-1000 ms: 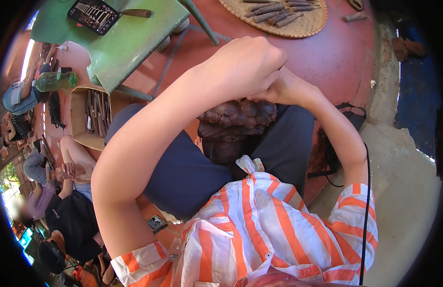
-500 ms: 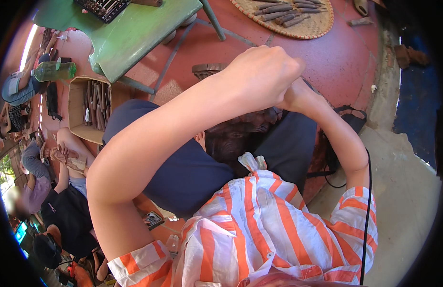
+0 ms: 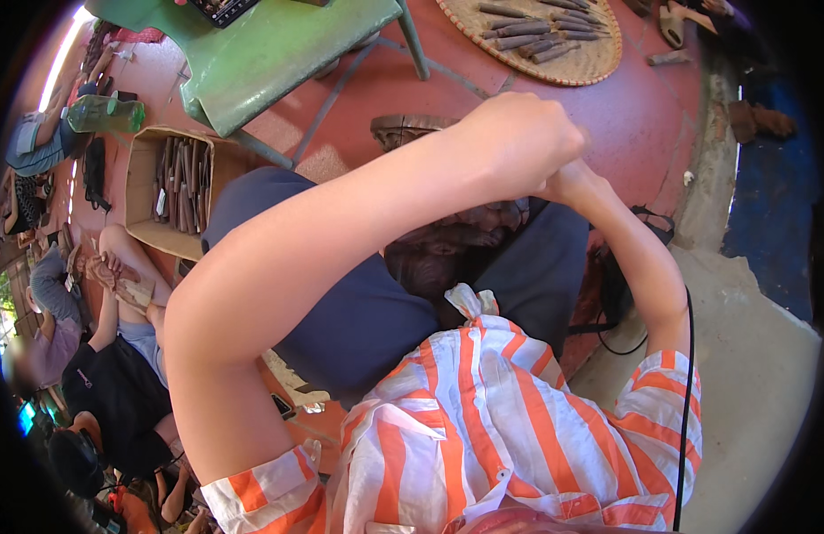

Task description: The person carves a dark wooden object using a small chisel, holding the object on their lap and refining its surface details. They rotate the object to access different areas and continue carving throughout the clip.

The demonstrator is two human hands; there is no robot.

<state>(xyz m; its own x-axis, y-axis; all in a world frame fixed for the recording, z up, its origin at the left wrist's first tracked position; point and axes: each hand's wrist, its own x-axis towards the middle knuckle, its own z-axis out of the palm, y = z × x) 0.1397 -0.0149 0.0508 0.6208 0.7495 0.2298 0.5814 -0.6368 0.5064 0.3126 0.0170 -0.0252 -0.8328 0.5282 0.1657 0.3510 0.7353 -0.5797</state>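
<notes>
My left hand (image 3: 527,133) is closed in a fist, its forearm crossing from the left. Pressed against its underside is my right hand (image 3: 574,182), closed too and partly covered. Whatever the two hands grip is hidden. Beneath them, between my knees, stands a dark brown wood carving (image 3: 447,245) with a rough, figured surface. My left forearm hides its middle. A round carved wooden part (image 3: 407,130) shows beyond that forearm; I cannot tell whether it belongs to the same piece.
Ahead lies a round woven tray (image 3: 576,73) with several dark-handled tools. A green plastic chair (image 3: 269,62) stands front left, beside a cardboard box (image 3: 140,191) of more tools. Other people sit at the left, near a green bottle (image 3: 105,116). A black cable (image 3: 688,400) hangs by my right arm.
Both closed hands have shifted slightly right and down in the picture, staying together. The chair and tray have shifted too, as the view turned a little.
</notes>
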